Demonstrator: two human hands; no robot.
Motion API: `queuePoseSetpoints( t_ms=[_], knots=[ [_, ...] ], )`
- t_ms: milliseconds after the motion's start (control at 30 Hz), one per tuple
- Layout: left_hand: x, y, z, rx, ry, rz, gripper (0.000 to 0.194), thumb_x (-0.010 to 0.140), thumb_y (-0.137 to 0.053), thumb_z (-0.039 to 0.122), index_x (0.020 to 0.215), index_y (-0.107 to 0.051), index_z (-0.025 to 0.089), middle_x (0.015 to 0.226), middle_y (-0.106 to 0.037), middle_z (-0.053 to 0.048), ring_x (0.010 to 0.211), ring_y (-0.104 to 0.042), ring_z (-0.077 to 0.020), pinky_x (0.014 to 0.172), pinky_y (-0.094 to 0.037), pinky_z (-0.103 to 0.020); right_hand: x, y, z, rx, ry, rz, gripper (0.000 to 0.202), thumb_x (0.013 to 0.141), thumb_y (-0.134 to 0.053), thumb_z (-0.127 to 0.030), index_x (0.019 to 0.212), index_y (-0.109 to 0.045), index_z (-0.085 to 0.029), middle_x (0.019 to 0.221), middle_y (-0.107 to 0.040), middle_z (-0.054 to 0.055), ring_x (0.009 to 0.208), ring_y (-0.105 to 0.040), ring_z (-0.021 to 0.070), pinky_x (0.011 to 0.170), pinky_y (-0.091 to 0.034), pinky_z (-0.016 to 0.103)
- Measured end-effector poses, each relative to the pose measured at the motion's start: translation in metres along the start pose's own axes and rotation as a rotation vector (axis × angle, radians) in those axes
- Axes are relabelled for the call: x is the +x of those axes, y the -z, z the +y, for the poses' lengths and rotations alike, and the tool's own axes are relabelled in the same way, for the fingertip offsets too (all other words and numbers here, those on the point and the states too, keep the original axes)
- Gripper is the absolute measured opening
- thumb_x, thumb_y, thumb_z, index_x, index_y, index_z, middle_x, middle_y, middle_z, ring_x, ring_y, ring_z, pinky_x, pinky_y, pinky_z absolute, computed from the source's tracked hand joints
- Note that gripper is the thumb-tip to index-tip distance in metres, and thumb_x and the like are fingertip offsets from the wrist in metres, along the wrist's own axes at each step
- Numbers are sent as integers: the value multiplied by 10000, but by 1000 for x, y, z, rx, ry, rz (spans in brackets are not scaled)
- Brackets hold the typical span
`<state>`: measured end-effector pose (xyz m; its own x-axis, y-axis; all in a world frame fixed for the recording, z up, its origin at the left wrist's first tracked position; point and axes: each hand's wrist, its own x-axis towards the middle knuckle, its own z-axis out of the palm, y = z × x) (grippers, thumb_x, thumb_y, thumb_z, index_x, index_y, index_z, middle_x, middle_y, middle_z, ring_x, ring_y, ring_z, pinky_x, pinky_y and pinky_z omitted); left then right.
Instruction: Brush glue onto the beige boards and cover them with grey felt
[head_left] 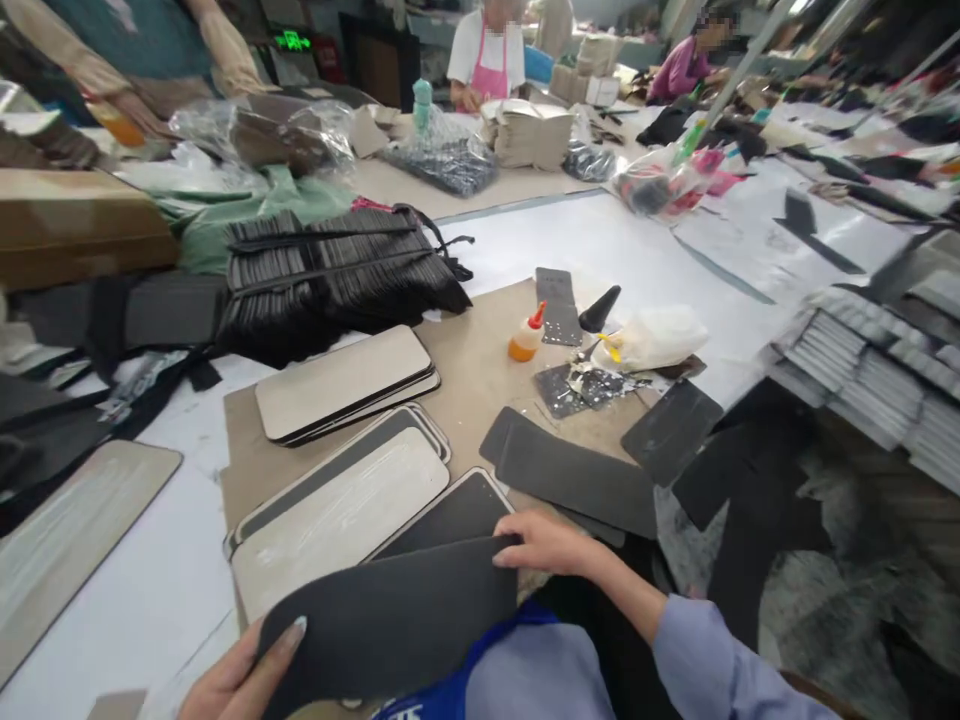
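Note:
A black flat panel with rounded corners (397, 620) is stretched between my two hands, close to my body. At its left end my left hand (247, 665) grips the edge, thumb on top. My right hand (544, 543) pinches its upper right corner. Just beyond it lie a pale panel with a shiny, streaked surface (345, 510) and a black panel with a pale border (450, 515). Farther back rests a short stack of beige panels with dark edges (345, 380). Several loose black panels (577, 475) overlap to the right of my right hand.
A small bottle of orange liquid with a red tip (526, 335) stands near a white glue-like bag (652, 338) on smeared scraps. Tied black strips (337, 265) are bundled at the left. Grey stacks (862, 360) line the right side. Co-workers stand across the table.

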<state>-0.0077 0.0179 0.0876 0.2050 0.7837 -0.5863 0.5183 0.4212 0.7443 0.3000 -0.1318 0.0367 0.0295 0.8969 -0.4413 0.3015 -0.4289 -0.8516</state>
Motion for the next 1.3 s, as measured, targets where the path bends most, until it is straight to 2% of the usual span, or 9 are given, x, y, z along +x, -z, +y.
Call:
queuePoseSetpoints(
  t_ms=[167,233,367,467,600,733,800,900,1300],
  knots=[
    [-27,-9,3,-143,-13,-20,510,666,-631,485,1071,-608,175,1050,-666,-61,992,-596,-258,895,-482,-387,-10,-12,11,537,-156,-77,330,685,-597,-469,769,-569,-151,679,-578,-4,624,-534,122,609,-426,245],
    [-31,-11,-2,-233,30,3,521,679,-615,482,1081,-597,151,1008,-678,-79,959,-609,-259,847,-501,-386,-1,-14,14,573,-192,-74,370,659,-616,-506,751,-567,-150,653,-568,-3,587,-524,120,559,-425,240],
    [-36,-6,-14,-404,124,32,512,661,-631,462,1049,-606,129,907,-693,-92,863,-630,-248,762,-511,-372,39,-16,7,309,-141,111,385,603,-632,-506,529,-432,-186,473,-400,-62,457,-396,88,425,-330,203],
    [-27,4,-18,-497,109,67,456,640,-655,426,975,-620,117,841,-686,-82,786,-623,-214,731,-490,-338,79,-12,-12,22,-41,229,364,663,-563,-497,525,-406,-199,479,-387,-57,478,-386,97,463,-312,216],
    [13,21,-23,-399,8,302,352,584,-679,426,746,-596,125,657,-621,-12,616,-537,-131,601,-418,-249,129,-4,-42,-316,66,319,301,728,-532,-472,599,-468,-208,544,-485,-31,547,-455,129,555,-326,242],
    [59,33,-32,-71,-61,511,314,637,-582,410,511,-410,180,461,-384,70,480,-340,-78,485,-266,-217,161,-5,-55,-577,26,331,304,768,-523,-470,609,-460,-219,572,-520,-9,573,-486,157,574,-316,261],
    [75,35,-36,117,-62,534,309,668,-525,370,475,-362,192,442,-322,72,476,-309,-85,490,-241,-227,170,-7,-55,-678,-17,320,322,780,-513,-491,615,-460,-220,589,-534,3,585,-500,168,571,-309,268],
    [85,34,-40,270,0,555,265,660,-522,331,477,-388,195,451,-360,63,496,-350,-100,517,-259,-236,178,-11,-51,-766,-49,303,320,797,-490,-491,634,-458,-218,617,-550,14,595,-514,173,561,-306,268],
    [91,26,-47,128,43,632,216,629,-582,358,526,-492,190,500,-466,48,535,-440,-120,551,-329,-243,190,-5,-31,-669,55,263,338,728,-371,-544,592,-355,-235,530,-471,-2,512,-450,162,548,-324,281]
  ],
)
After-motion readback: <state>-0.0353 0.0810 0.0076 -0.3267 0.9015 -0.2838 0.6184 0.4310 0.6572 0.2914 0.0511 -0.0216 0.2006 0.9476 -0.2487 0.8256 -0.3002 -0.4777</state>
